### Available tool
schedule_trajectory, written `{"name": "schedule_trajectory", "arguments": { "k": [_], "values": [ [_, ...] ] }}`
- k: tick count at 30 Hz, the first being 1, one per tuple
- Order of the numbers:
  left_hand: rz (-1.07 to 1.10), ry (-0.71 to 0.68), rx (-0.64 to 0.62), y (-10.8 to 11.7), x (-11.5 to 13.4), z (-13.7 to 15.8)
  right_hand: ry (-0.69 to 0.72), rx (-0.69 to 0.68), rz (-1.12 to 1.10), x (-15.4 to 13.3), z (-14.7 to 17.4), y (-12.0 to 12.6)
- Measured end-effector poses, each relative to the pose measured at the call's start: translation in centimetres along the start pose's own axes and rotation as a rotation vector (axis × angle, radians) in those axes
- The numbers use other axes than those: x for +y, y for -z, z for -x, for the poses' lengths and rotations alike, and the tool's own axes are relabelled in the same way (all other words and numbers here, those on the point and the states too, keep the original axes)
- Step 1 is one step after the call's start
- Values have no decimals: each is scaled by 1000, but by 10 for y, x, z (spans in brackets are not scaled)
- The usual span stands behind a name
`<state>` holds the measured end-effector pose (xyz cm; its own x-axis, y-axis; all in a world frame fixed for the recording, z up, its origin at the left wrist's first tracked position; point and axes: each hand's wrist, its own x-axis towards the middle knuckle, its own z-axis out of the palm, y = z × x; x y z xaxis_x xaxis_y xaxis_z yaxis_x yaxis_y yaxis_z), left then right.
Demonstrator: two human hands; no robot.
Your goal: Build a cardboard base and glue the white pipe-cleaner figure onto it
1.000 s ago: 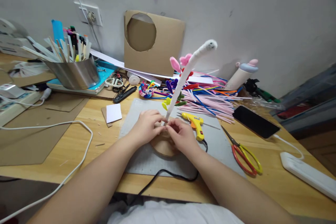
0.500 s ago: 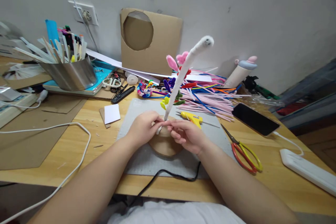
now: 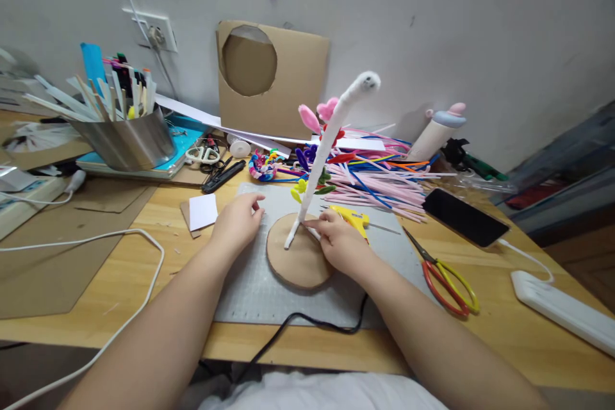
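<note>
A white fuzzy stem (image 3: 323, 157) stands tilted on a round cardboard disc (image 3: 298, 266), leaning up to the right. White feet spread from its bottom across the disc. My right hand (image 3: 343, 240) is at the stem's base, its index finger against it and the other fingers curled over the right-hand foot. Those fingers partly hide that foot. To the left of the disc, my left hand (image 3: 239, 221) holds nothing, with its fingers loosely bent and apart. Behind the stem are colourful fuzzy flowers and leaves, including a pink flower (image 3: 328, 109).
Under the disc lies a grey cutting mat (image 3: 240, 298). A yellow glue gun (image 3: 355, 218) lies just behind my right hand. Scissors (image 3: 449, 282) and a phone (image 3: 464, 218) are on the right. Pink pipe cleaners (image 3: 369, 182) pile up behind; a black cable (image 3: 312, 317) crosses the front.
My left hand has let go of the stem's base and moved left, off the disc. My right hand has turned palm down at the base. The stem stays standing.
</note>
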<state>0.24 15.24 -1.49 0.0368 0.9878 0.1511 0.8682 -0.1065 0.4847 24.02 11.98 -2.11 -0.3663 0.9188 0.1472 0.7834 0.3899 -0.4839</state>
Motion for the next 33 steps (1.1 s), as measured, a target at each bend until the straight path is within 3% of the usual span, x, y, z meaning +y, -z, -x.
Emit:
{"name": "schedule_trajectory", "arguments": {
  "k": [7,10,18,33],
  "values": [
    [95,-339,-96,-12,27,15,18,-63,183,-11,2,-2],
    [72,-421,-147,-18,32,21,2,-88,237,-17,2,-4],
    [-12,-391,-151,-26,27,23,96,-30,135,-11,1,-16],
    [-30,-384,-148,-29,24,23,82,106,85,1,0,-30]
  ]
}}
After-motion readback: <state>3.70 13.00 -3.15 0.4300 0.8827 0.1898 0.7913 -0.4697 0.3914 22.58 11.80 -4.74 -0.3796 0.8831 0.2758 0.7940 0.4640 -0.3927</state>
